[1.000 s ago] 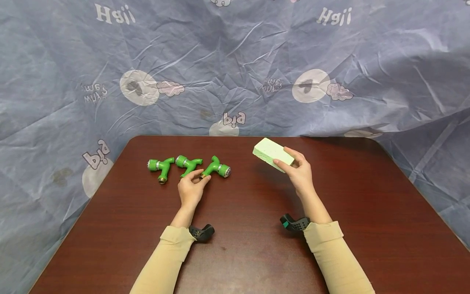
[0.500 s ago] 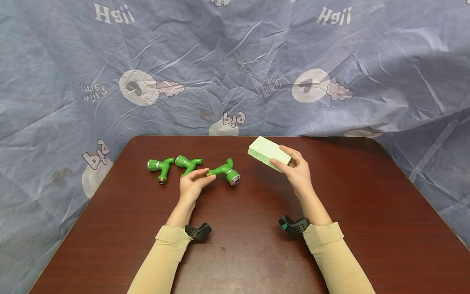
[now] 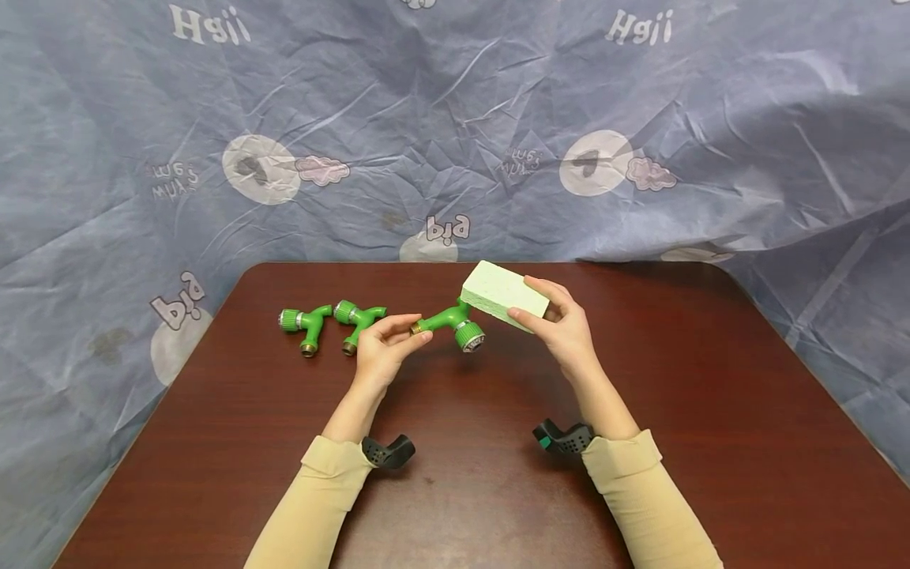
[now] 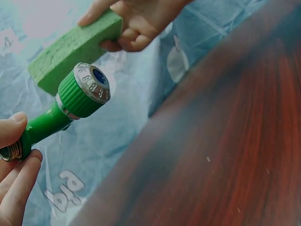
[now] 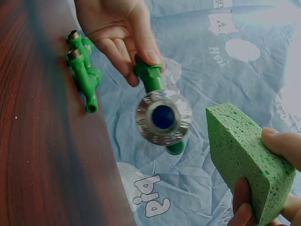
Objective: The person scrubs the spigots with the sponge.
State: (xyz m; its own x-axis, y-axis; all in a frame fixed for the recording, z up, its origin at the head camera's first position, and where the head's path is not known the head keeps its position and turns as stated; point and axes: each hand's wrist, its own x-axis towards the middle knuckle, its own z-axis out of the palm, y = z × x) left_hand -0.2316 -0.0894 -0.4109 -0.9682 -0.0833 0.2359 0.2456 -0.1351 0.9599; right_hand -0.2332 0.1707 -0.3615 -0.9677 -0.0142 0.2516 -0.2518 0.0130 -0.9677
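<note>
My left hand (image 3: 384, 352) pinches a green faucet (image 3: 446, 318) by its brass threaded end, holding it up over the table. The faucet's ribbed knob (image 4: 77, 96) has a silver cap with a blue centre and points toward the right. A light green sponge (image 3: 503, 291) with a porous surface is gripped at one end by my right hand (image 3: 565, 324), thumb on one side and fingers on the other. In the head view the sponge's left end overlaps the faucet's spout. The right wrist view shows the sponge (image 5: 249, 155) beside the faucet's knob (image 5: 163, 117).
Two more green faucets lie at the left of the dark wooden table (image 3: 455, 490): one at the far left (image 3: 306, 324), the other (image 3: 358, 318) just behind my left hand. A wrinkled blue-grey printed cloth (image 3: 426, 118) hangs behind the table's back edge.
My left hand has lifted the faucet off the table and brought it rightward, its knob swinging toward me. My right hand has carried the sponge left, nearer the faucet.
</note>
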